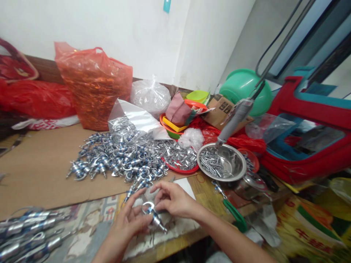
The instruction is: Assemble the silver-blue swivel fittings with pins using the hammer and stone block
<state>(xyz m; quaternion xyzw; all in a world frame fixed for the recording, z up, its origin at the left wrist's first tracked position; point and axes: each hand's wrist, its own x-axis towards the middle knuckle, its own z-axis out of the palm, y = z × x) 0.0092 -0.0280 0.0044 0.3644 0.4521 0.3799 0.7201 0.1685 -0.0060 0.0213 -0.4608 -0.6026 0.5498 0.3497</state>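
Note:
A silver hook bolt (155,216) with a curved open hook and a blue band lies between my two hands, tilted with its threaded end down to the right. My left hand (133,221) has its thumb and fingers closed about the hook end. On the other side, my right hand (172,200) is close to the hook with bent fingers held apart, and nothing shows in them. Beyond the hands, a heap of similar hook bolts (117,157) spreads over brown cardboard (41,164). Beneath the hands is a worn pale sheet (175,237).
Larger bolts (30,233) lie front left. A red tray (183,171) of small metal parts and a steel bowl (238,171) of pins stand behind. A grey electric screwdriver (237,118) hangs over the bowl. Green-handled scissors (236,215) lie right; an orange bag (93,87) stands at the back.

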